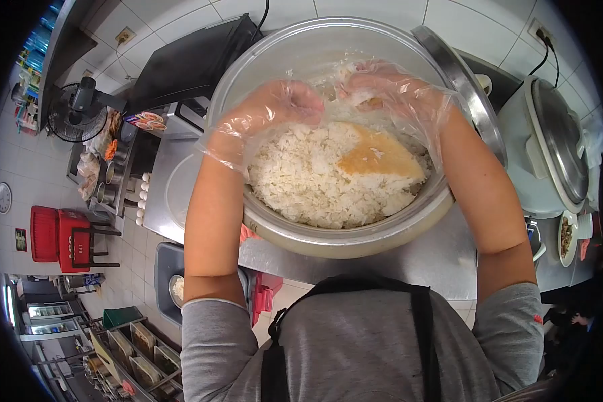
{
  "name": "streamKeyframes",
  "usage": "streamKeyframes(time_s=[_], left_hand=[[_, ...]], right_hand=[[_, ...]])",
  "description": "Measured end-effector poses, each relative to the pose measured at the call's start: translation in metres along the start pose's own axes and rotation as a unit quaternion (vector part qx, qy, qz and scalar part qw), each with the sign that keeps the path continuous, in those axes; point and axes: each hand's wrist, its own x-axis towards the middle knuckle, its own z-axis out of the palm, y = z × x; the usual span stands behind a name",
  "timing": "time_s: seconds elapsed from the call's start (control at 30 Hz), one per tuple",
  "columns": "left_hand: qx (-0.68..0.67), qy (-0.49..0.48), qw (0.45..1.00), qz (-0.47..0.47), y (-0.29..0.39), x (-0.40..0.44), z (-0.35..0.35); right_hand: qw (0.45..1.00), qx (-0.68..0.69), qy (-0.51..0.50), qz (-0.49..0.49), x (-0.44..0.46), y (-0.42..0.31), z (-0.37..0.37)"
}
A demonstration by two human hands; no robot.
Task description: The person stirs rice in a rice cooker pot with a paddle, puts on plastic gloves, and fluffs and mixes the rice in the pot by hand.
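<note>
Both my hands are inside a large round metal pot (345,242), wearing loose clear plastic gloves. Cooked white rice (308,177) fills the near part of it, with a golden-brown slab of crust (382,153) lying on top at the right. My left hand (293,104) is over the far left side of the rice, fingers curled inward; whatever they hold is hidden. Across from it, my right hand (388,84) bends its fingers around a clump of rice near the pot's far wall. A small gap separates the two hands.
A metal lid (465,87) leans at the pot's right edge. Farther right stands a big rice cooker (549,144), with an oval dish of food (567,239) near it. Eggs (143,199) line the counter's left edge. Below sits a grey bin (167,268).
</note>
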Motion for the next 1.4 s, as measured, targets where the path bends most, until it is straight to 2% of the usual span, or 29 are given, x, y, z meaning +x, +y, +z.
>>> streamKeyframes(time_s=[0.03,0.1,0.13,0.17,0.2,0.27,0.33,0.43,0.5,0.57,0.63,0.7,0.77,0.8,0.9,0.93,1.03,1.1,1.17,1.27,1.37,1.4], left_hand=[[-0.003,0.022,1.0,0.005,0.0,0.0,-0.001],[0.031,0.095,0.994,0.054,0.017,-0.002,0.016],[0.048,0.131,0.987,0.078,0.023,0.0,0.025],[0.14,0.134,0.974,0.121,0.017,0.004,0.028],[0.23,0.137,0.95,0.163,0.011,0.008,0.031],[0.239,0.125,0.951,0.154,0.006,0.008,0.03],[0.075,0.098,0.991,0.055,0.025,-0.001,0.027],[0.038,0.193,0.979,0.043,0.04,-0.021,0.021],[0.046,0.258,0.963,0.071,0.044,-0.047,0.011],[0.054,0.372,0.925,0.06,0.056,-0.087,0.014],[0.128,0.445,0.885,0.058,0.035,-0.125,-0.007],[0.204,0.486,0.847,-0.065,0.014,-0.164,-0.026],[0.194,0.435,0.878,-0.039,-0.038,-0.196,-0.05],[0.189,0.407,0.893,-0.026,-0.043,-0.198,-0.05],[0.417,0.41,0.81,-0.042,-0.047,-0.193,-0.047],[0.29,0.451,0.843,-0.034,-0.037,-0.177,-0.037],[0.312,0.395,0.864,-0.019,0.024,-0.127,0.013],[0.266,0.311,0.912,-0.031,0.052,-0.096,0.059],[0.251,0.201,0.947,0.003,0.046,-0.071,0.081],[0.431,0.059,0.898,0.061,0.049,-0.046,0.098],[0.501,0.048,0.861,0.075,0.056,-0.039,0.107],[0.492,0.04,0.868,0.057,0.057,-0.036,0.109]], right_hand=[[0.992,0.063,-0.083,-0.068,0.019,0.035,-0.028],[0.987,0.118,-0.089,-0.07,0.021,0.033,-0.019],[0.994,0.109,-0.012,-0.003,0.007,-0.008,0.028],[0.991,0.099,0.066,0.064,-0.001,-0.032,0.053],[0.987,0.146,0.014,0.071,0.0,-0.033,0.047],[0.963,0.239,-0.092,0.084,0.003,-0.034,0.032],[0.991,0.131,-0.029,0.031,-0.007,-0.041,0.047],[0.999,-0.002,0.05,0.0,0.003,-0.037,0.048],[0.995,-0.056,0.076,-0.014,0.007,-0.035,0.043],[0.992,-0.085,0.085,-0.039,0.002,-0.035,0.037],[0.988,-0.121,0.096,-0.025,0.004,-0.039,0.035],[0.983,-0.154,0.096,-0.019,0.007,-0.039,0.033],[0.978,-0.186,0.092,-0.022,0.008,-0.036,0.03],[0.981,-0.171,0.09,-0.029,0.008,-0.033,0.03],[0.981,-0.153,0.101,-0.065,0.01,-0.021,0.035],[0.976,-0.163,0.114,-0.086,0.011,-0.015,0.037],[0.97,-0.184,0.123,-0.095,0.008,-0.016,0.034],[0.972,-0.175,0.123,-0.095,0.008,-0.02,0.03],[0.976,-0.144,0.126,-0.105,0.01,-0.023,0.027],[0.977,-0.139,0.119,-0.111,0.017,-0.017,0.016],[0.962,-0.196,0.132,-0.139,0.021,-0.011,0.014],[0.959,-0.199,0.14,-0.143,0.022,-0.009,0.015]])
